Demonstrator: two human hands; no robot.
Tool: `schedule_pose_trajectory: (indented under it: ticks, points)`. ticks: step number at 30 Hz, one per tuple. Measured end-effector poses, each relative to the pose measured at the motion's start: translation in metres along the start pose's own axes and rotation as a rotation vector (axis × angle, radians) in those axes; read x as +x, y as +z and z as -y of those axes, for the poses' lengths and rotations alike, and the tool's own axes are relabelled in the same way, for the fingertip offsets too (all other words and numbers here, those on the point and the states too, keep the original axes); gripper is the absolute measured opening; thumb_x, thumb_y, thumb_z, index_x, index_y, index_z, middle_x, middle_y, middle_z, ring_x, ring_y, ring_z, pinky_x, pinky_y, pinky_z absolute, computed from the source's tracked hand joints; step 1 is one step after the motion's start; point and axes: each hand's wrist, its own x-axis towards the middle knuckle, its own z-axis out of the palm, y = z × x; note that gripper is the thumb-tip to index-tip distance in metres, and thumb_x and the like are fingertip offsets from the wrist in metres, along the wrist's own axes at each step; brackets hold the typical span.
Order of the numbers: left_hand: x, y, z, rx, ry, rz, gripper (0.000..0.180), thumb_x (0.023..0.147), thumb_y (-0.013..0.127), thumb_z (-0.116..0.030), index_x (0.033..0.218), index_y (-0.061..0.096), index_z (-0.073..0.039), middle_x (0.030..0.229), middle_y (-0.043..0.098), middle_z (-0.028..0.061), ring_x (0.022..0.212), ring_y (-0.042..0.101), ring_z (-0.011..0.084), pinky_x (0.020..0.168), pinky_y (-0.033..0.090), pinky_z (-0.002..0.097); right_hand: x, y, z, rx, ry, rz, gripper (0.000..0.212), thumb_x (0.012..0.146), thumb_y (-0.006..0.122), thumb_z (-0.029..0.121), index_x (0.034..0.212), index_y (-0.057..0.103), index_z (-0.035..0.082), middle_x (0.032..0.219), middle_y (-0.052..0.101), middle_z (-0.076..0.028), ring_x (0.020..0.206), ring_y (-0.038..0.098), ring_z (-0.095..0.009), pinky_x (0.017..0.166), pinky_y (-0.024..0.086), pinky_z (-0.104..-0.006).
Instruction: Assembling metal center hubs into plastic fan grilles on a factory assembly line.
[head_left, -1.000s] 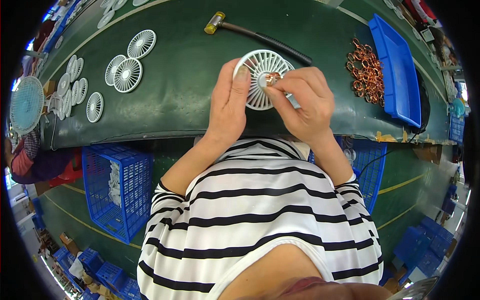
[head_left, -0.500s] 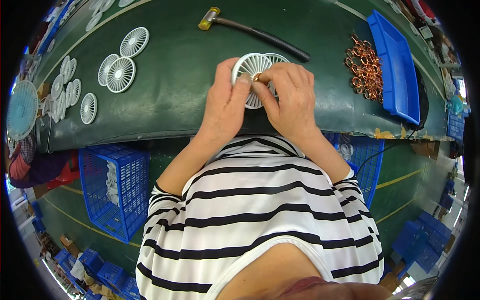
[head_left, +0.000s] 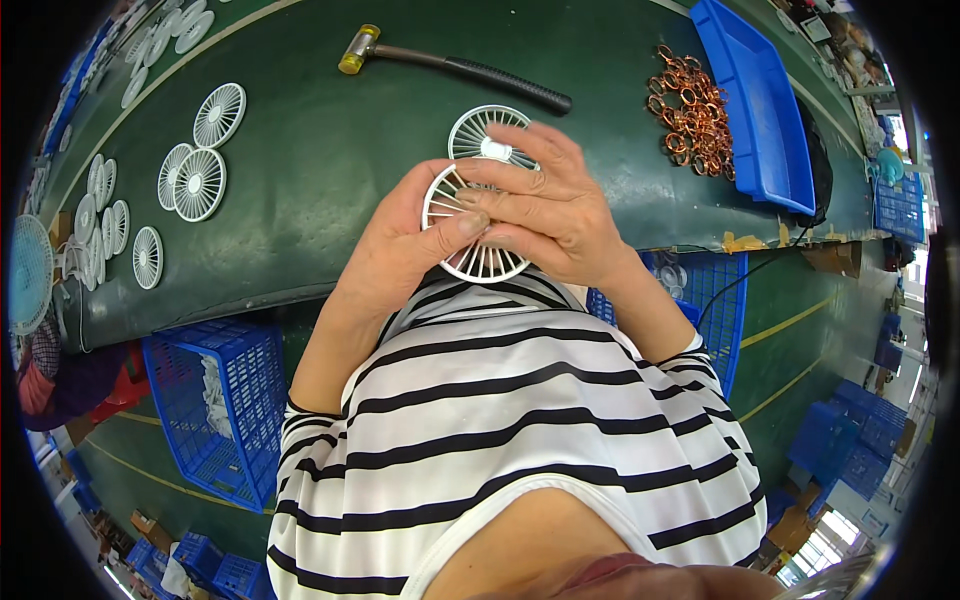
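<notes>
Dark green table point(head_left: 310, 180), noted from its left end rightward. By the left end we see a round pale-blue mesh-fronted fan point(head_left: 30, 275), then a loose cluster of small white spoked plastic discs point(head_left: 86, 218); a single white spoked disc point(head_left: 147, 258) lies apart, nearer the front edge. Farther in, three white spoked discs point(head_left: 200, 185) sit together, two overlapping. Below the front edge, left side: an open-lattice blue plastic crate point(head_left: 265, 400).

Toward the back edge, a hammer point(head_left: 440, 62) with yellow faces and a black ribbed handle lies aslant, head to the left.

Mid-table, at the front edge, we find the work: a white spoked plastic wheel point(head_left: 487, 265), held up before the striped shirt. The left hand point(head_left: 392, 250) is clamped on its left side, thumb pressed across the spokes. The right hand point(head_left: 560, 215) covers the hub and right side, fingers spread; we cannot tell whether it pinches anything. Just beyond, a second white spoked wheel point(head_left: 495, 148) shows partly behind the right fingers.

Toward the right end: a heap of copper-coloured rings point(head_left: 692, 112), directly beside a long blue plastic tray point(head_left: 765, 110).
</notes>
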Motion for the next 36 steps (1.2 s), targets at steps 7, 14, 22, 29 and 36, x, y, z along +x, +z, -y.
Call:
schedule_pose_trajectory:
  ticks: [7, 14, 22, 29, 36]
  points:
    - [0.005, 0.010, 0.003, 0.784, 0.486, -0.390, 0.038, 0.090, 0.062, -0.010, 0.124, 0.046, -0.002, 0.097, 0.066, 0.0124, 0.089, 0.067, 0.0192, 0.075, 0.052, 0.0285, -0.014, -0.031, -0.061, -0.520, 0.441, -0.242, 0.027, 0.084, 0.067, 0.021, 0.108, 0.068, 0.007, 0.111, 0.066, -0.012, 0.105, 0.061, -0.028, 0.090, 0.046, -0.0369]
    - [0.024, -0.014, 0.025, 1.484, 0.660, -0.468, 0.048, 0.082, 0.062, -0.011, 0.129, 0.050, -0.010, 0.117, 0.058, 0.0179, 0.110, 0.053, 0.0364, 0.092, 0.041, 0.0479, -0.038, -0.063, -0.117, -1.095, 0.540, -0.127, 0.015, 0.082, 0.066, 0.023, 0.077, 0.066, 0.008, 0.089, 0.062, -0.008, 0.088, 0.059, -0.030, 0.075, 0.047, -0.0427]
    - [0.011, -0.083, -0.032, 1.522, 0.748, -0.875, 0.058, 0.077, 0.071, -0.031, 0.125, 0.051, -0.004, 0.120, 0.053, 0.0211, 0.116, 0.045, 0.0405, 0.096, 0.033, 0.0533, -0.029, -0.057, -0.126, -0.615, 0.703, -0.120, 0.027, 0.095, 0.052, 0.027, 0.088, 0.064, 0.003, 0.075, 0.064, -0.017, 0.072, 0.063, -0.035, 0.063, 0.048, -0.0441]
    - [-0.049, -0.222, -0.043, 1.675, -0.051, -1.576, 0.082, 0.079, 0.063, -0.058, 0.140, 0.037, -0.009, 0.128, 0.055, 0.0224, 0.122, 0.045, 0.0436, 0.097, 0.029, 0.0647, -0.031, -0.040, -0.126, -0.751, 0.655, -0.149, 0.022, 0.088, 0.062, 0.028, 0.086, 0.061, 0.006, 0.089, 0.059, -0.015, 0.082, 0.060, -0.035, 0.070, 0.049, -0.0456]
    - [-0.042, -0.183, -0.033, 1.256, 0.619, -1.415, 0.059, 0.076, 0.075, -0.015, 0.125, 0.050, 0.004, 0.106, 0.060, 0.0228, 0.095, 0.060, 0.0357, 0.088, 0.046, 0.0411, -0.018, -0.034, -0.091, -0.396, 0.272, -0.411, 0.007, 0.080, 0.069, 0.006, 0.084, 0.064, 0.004, 0.084, 0.062, -0.011, 0.075, 0.061, -0.027, 0.064, 0.048, -0.0354]
